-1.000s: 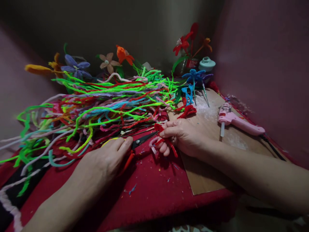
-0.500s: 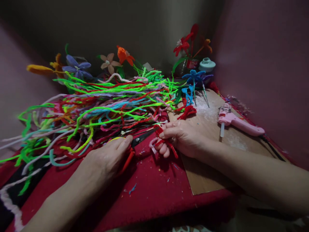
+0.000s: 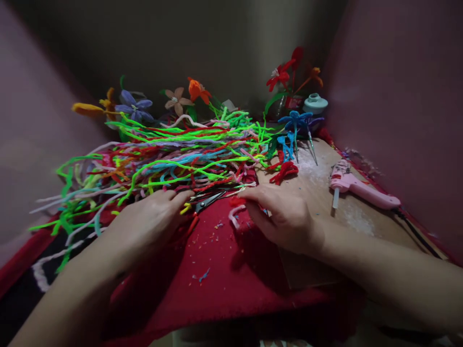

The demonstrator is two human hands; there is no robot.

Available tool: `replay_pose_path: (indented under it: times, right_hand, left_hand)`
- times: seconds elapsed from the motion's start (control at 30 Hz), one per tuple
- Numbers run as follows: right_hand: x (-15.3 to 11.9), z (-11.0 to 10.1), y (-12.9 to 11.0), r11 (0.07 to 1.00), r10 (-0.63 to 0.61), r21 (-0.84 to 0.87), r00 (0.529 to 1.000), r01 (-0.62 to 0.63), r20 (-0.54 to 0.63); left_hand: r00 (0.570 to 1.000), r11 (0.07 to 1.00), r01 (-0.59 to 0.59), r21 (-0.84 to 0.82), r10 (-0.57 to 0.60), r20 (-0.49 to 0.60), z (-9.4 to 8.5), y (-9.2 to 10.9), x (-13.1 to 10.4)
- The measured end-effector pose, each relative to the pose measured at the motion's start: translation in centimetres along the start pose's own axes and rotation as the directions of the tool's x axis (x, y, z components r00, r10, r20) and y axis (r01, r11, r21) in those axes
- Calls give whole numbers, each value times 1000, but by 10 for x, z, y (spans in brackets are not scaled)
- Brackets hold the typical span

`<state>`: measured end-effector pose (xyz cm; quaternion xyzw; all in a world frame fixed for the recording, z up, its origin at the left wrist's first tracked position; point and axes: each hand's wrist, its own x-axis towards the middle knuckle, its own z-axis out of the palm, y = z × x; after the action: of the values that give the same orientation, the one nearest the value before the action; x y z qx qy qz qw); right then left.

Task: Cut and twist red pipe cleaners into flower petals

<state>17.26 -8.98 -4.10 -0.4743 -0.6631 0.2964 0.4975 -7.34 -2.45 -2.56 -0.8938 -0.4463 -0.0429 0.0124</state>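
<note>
One red chenille piece (image 3: 238, 201) in a close pinch

The right hand (image 3: 280, 212) holds it above the red cloth (image 3: 235, 284), one pink chenille stem (image 3: 232, 215) just beside. The left hand (image 3: 157, 212) curls at the handles of one pair of scissors (image 3: 203, 206); whether it grips them cannot be told. Behind the chenille pile (image 3: 173, 158) show one lavender flower (image 3: 134, 106) and one tan flower (image 3: 175, 100). One glue gun (image 3: 361, 191) rests on one board (image 3: 321, 193).
</note>
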Motion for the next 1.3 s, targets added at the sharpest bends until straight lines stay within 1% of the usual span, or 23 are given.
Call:
replay_pose_path:
  times: [0.03, 0.07, 0.1, 0.13, 0.17, 0.2, 0.27, 0.33, 0.43, 0.53, 0.63, 0.73, 0.77, 0.83, 0.9, 1.0, 1.1, 1.23, 1.3]
  right_hand:
    - [-1, 0, -1, 998, -33, -47, 999, 32, -3]
    - [-2, 0, -1, 998, -35, -61, 999, 34, -17]
    - [-1, 1, -1, 999, -24, -40, 999, 22, -34]
    - [0, 1, -1, 1000, 13, 8, 999, -13, -36]
    - [2, 1, -2, 994, 75, 83, 997, -74, -16]
    - [5, 1, -2, 975, 139, 171, 990, -140, 17]
    - [8, 1, -3, 909, 239, 328, 966, -257, 94]
    - [11, 1, -3, 833, 296, 443, 944, -331, 149]
    - [12, 3, 1, 731, 333, 555, 918, -396, 216]
    - [13, 5, 6, 660, 331, 620, 905, -424, 267]
    - [15, 5, 8, 596, 330, 668, 895, -445, 301]
    - [16, 4, 8, 542, 340, 702, 884, -462, 320]
    - [16, 4, 9, 538, 345, 700, 880, -470, 327]
    - [16, 4, 10, 560, 360, 668, 871, -489, 335]
    - [16, 4, 13, 597, 394, 624, 861, -505, 320]
    - [17, 3, 15, 622, 434, 613, 866, -487, 248]
    - [18, 3, 16, 594, 424, 665, 879, -453, 220]
    - [19, 4, 16, 548, 401, 710, 884, -442, 242]
    - [19, 4, 16, 533, 406, 717, 880, -448, 248]
  left_hand:
    - [999, 998, 39, 45, -38, -16, -5, 7, 4]
    - [999, 999, 37, 7, -37, -9, -10, 16, 8]
    - [999, 996, 31, -80, -32, -12, -14, 24, 13]
    - [1000, 980, 0, -199, 0, 2, -18, 32, 17]
    - [1000, 950, -17, -312, 24, 19, -21, 40, 22]
    - [999, 916, -9, -401, 21, 25, -23, 47, 25]
    - [1000, 845, 17, -535, -3, 28, -26, 57, 31]
    - [999, 769, 54, -637, -44, 32, -27, 64, 35]
    - [997, 675, 82, -733, -66, 51, -27, 71, 41]
    - [993, 580, 117, -806, -68, 95, -25, 78, 47]
    - [987, 498, 157, -853, -111, 117, -20, 81, 52]
    - [984, 454, 161, -876, -147, 104, -15, 82, 55]
    - [983, 439, 160, -884, -152, 103, -15, 83, 55]
    - [981, 417, 164, -894, -161, 104, -15, 83, 54]
    - [980, 419, 171, -892, -165, 111, -15, 84, 52]
    - [980, 444, 186, -876, -152, 131, -16, 84, 49]
    - [978, 448, 200, -871, -139, 152, -14, 84, 47]
    - [979, 465, 189, -865, -154, 132, -11, 84, 46]
    - [980, 454, 186, -872, -151, 131, -9, 84, 46]
